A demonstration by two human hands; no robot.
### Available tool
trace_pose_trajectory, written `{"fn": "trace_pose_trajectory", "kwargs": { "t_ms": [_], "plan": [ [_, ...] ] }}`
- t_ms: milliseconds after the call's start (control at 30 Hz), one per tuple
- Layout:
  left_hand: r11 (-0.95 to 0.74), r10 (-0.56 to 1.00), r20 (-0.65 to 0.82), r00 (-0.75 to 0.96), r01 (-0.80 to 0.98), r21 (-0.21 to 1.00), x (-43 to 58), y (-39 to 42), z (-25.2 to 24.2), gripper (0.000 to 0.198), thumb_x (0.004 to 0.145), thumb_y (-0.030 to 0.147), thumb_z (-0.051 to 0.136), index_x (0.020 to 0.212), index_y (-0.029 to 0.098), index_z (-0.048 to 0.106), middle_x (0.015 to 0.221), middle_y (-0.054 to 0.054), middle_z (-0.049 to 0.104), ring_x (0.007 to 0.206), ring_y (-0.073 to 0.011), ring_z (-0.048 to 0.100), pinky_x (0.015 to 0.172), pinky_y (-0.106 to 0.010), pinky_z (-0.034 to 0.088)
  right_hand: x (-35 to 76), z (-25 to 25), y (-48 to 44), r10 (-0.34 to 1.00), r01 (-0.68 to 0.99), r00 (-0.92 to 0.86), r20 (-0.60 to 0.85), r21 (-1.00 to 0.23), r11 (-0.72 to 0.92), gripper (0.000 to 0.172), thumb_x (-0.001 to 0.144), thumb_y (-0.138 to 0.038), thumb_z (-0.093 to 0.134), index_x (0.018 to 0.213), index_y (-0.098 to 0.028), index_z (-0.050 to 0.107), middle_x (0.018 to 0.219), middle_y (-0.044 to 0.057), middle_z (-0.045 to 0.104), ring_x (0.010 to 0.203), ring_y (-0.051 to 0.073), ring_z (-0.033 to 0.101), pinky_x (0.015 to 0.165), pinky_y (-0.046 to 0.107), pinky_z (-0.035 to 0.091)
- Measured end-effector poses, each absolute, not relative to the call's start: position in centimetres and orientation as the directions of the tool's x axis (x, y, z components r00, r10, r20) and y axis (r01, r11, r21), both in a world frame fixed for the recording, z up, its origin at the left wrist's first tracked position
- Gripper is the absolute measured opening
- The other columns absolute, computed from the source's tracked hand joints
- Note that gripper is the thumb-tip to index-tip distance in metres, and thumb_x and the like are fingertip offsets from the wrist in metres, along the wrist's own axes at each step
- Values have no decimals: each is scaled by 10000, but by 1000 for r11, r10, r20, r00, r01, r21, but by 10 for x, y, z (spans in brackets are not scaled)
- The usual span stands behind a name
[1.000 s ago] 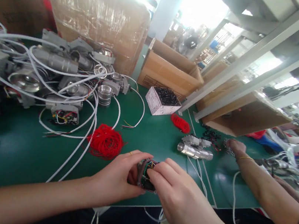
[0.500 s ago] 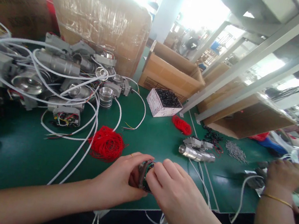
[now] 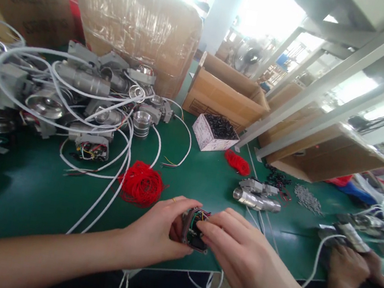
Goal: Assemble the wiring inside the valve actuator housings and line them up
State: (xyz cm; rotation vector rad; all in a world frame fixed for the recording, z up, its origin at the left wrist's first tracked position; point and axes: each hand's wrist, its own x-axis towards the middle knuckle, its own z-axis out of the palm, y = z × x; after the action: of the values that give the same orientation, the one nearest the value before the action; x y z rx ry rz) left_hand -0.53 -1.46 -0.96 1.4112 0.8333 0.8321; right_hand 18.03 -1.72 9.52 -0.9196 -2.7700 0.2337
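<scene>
My left hand (image 3: 157,230) is wrapped round a small grey wiring housing (image 3: 186,232) near the table's front edge. Its open side faces right, showing green, yellow and red wires (image 3: 202,216) and dark parts inside. The fingers of my right hand (image 3: 234,246) are pinched together at that opening; what lies between the fingertips is hidden. A tangled bundle of red wire (image 3: 143,184) lies on the table just beyond my left hand. Beyond my right hand rests a silver metal tube with grey housings (image 3: 257,199), white cables trailing from it.
Metal fittings with grey housings (image 3: 86,80) and looped white cables are heaped at left. A patterned box of black parts (image 3: 209,139) stands before a cardboard carton (image 3: 220,98). Small grey pieces (image 3: 308,200) lie at right, near a co-worker's hands (image 3: 350,264) holding a metal fitting.
My right hand has shifted slightly right, so more of the housing's inside and its wires shows. The co-worker's hands have moved lower, onto a metal fitting. The view has shifted slightly.
</scene>
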Motion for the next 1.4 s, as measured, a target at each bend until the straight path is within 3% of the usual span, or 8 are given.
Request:
{"fn": "trace_pose_trajectory", "kwargs": {
  "t_ms": [133,500,600,767,967,1133,1267,1400],
  "plan": [
    [-5,877,-4,481,16,1000,-6,-14,-10,665,654,96,800,1280,213,608,1117,-38,630,735,-141,658,582,-219,538,177,89,-15,589,566,-798,130,-177,805,293,990,4,413,919,-121,669,805,69,636,697,194,531,602,306,460],
    [-14,881,0,472,27,1000,-5,-14,-7,644,655,78,785,1267,199,624,1069,-23,628,668,-113,629,546,-206,509,166,91,-12,520,520,-853,40,154,840,177,784,28,656,786,-149,650,764,52,629,669,209,512,571,326,434],
    [46,887,-43,459,6,999,-5,-14,-6,652,637,99,805,1255,206,625,1021,-6,625,667,-119,644,554,-207,516,180,94,-10,595,601,-797,103,28,799,194,898,-16,574,778,-160,626,741,47,599,663,199,508,564,312,427],
    [94,879,-94,468,23,995,-6,-14,-3,643,656,130,776,1269,203,592,908,12,661,637,-127,635,559,-215,501,209,82,-14,836,741,-453,310,-390,546,164,1037,-187,497,1032,-167,660,917,63,669,836,178,645,729,278,529],
    [81,875,-161,456,189,979,-7,-3,10,660,664,235,809,1284,172,592,744,41,652,565,-133,579,522,-224,442,224,18,-25,983,644,-117,141,-742,184,275,1048,-318,463,1211,-191,645,1070,93,759,980,206,734,868,344,593],
    [251,874,-311,373,201,947,1,24,22,621,671,317,831,1227,128,627,601,60,652,438,-114,522,437,-213,366,224,-20,-33,986,658,-84,142,-736,162,345,984,-241,514,1306,-159,609,1220,146,719,1118,248,697,949,414,583],
    [326,871,-364,329,166,931,15,43,24,455,724,318,790,1101,94,668,774,-24,741,371,-69,464,356,-209,300,219,-32,-45,976,728,-80,201,-658,195,413,916,-102,544,1320,-168,602,1081,113,708,953,228,693,810,366,610],
    [351,872,-384,304,159,923,34,60,23,252,813,261,766,967,71,705,563,37,618,385,-60,421,369,-183,292,217,-41,-57,965,806,-38,260,-563,184,352,904,-35,481,1189,-153,649,973,95,666,827,217,674,744,343,597]
  ]
}}
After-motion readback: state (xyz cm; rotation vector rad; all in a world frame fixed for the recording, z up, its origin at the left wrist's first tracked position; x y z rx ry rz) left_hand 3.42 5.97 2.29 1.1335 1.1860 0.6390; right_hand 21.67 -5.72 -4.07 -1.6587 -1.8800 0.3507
